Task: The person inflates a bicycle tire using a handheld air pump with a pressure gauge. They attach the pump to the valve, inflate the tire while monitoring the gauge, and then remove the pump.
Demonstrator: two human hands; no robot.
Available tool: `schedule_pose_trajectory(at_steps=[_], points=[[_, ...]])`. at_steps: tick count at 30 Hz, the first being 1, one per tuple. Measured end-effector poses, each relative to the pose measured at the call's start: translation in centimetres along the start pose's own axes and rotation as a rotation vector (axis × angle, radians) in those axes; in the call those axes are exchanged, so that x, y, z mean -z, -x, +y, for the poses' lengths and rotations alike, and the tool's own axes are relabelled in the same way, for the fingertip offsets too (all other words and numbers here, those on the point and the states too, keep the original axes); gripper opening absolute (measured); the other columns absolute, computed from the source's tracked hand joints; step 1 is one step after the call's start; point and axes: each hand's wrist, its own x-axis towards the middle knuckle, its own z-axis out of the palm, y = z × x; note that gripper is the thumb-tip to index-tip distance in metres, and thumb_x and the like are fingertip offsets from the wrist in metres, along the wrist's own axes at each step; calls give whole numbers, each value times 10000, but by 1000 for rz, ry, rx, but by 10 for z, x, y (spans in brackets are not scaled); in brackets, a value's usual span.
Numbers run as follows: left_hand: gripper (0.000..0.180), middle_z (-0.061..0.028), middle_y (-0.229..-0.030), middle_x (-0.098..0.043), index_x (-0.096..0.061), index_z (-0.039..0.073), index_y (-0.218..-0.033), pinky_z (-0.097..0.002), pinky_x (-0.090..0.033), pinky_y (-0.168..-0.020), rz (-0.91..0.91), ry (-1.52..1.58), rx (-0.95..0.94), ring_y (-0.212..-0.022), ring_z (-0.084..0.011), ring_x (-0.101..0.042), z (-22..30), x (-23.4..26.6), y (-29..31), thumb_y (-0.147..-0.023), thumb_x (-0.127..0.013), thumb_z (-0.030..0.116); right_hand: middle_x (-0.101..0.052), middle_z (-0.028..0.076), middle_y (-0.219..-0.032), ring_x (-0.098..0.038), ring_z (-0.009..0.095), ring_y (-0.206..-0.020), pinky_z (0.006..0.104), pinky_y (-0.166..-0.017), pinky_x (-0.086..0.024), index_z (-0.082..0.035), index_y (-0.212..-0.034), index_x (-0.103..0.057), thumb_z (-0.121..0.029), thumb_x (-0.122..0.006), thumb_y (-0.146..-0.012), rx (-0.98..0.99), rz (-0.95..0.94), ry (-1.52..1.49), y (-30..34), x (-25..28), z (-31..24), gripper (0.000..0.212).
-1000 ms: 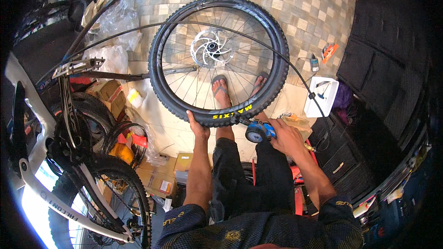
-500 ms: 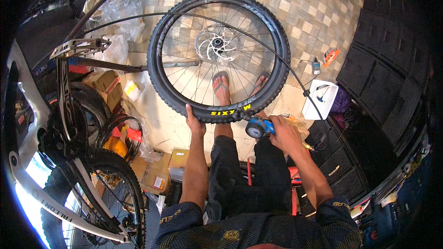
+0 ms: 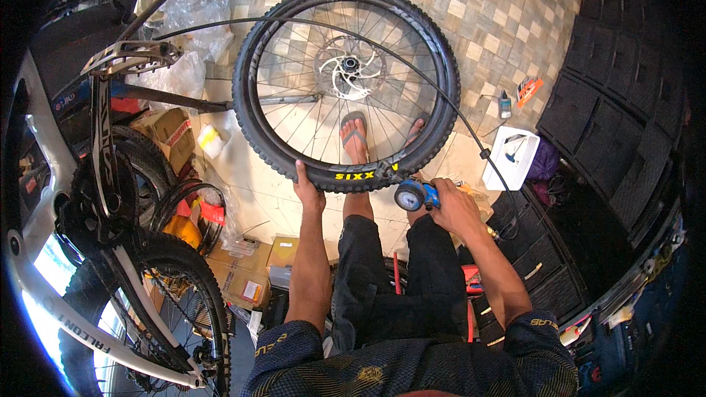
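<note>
A bicycle wheel [image 3: 254,129] with a knobby black tyre, thin spokes and a brake disc [image 3: 346,66] at its hub is held up before my legs. My left hand [image 3: 307,190] grips the tyre's near edge, thumb on the sidewall and fingers beneath. In my right hand [image 3: 454,207] is a blue tyre inflator [image 3: 425,195] with a round dial gauge [image 3: 409,196]. Its short dark hose [image 3: 390,172] reaches the rim by the yellow lettering; the connection there is too small to make out. A long black air hose [image 3: 471,132] passes across the wheel.
A white bicycle frame [image 3: 66,327] with a pedal [image 3: 140,55] and rear wheel stands at left. Cardboard boxes [image 3: 243,276] lie near it. To the right are a white perforated tray [image 3: 507,158], a small dark bottle [image 3: 504,105] and black drawers [image 3: 610,110].
The wheel has shifted slightly upward and its disc has turned a little. The inflator has moved slightly up and right with my right hand. My left hand keeps its grip on the tyre.
</note>
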Motion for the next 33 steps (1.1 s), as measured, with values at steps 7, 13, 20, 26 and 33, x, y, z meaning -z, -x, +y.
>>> schedule_pose_trajectory(at_steps=[7,13,20,26,33], points=[[552,-112,-1031,-671,-553,-26,-1227,-397,-574,-851,-32,42,56,-904,-243,-678,7,-5,0,-984,-676,454,-623,193,-1211,-669,446,-1005,532,-851,-560,-60,-1274,-517,-152,-698,-803,-14,10,-5,2,7,-6,513],[569,-119,-1034,-672,-552,5,-1206,-412,-562,-888,-80,69,123,-921,-261,-681,12,1,-6,-974,-660,513,-620,186,-1211,-667,444,-1018,526,-865,-555,-54,-1301,-509,-160,-715,-807,-15,31,-5,7,15,-10,545],[621,-138,-1085,-672,-537,-2,-1256,-429,-559,-924,-51,71,153,-950,-285,-681,14,6,-15,-959,-674,525,-618,191,-1229,-665,440,-1040,523,-888,-550,-46,-1301,-518,-165,-720,-811,-39,3,0,6,18,-11,543],[639,-138,-1171,-664,-544,42,-1256,-447,-519,-1001,-53,-10,205,-1056,-296,-657,16,21,-28,-962,-610,606,-619,195,-1233,-668,446,-1027,533,-877,-550,-37,-1285,-523,-170,-718,-808,-36,-9,3,5,16,-8,533],[715,-158,-1209,-655,-518,28,-1303,-463,-508,-1031,15,-42,219,-1076,-324,-654,26,11,-25,-939,-621,635,-618,195,-1233,-672,446,-1015,533,-858,-556,-39,-1298,-515,-168,-707,-805,-20,-1,-2,3,12,-4,544]])
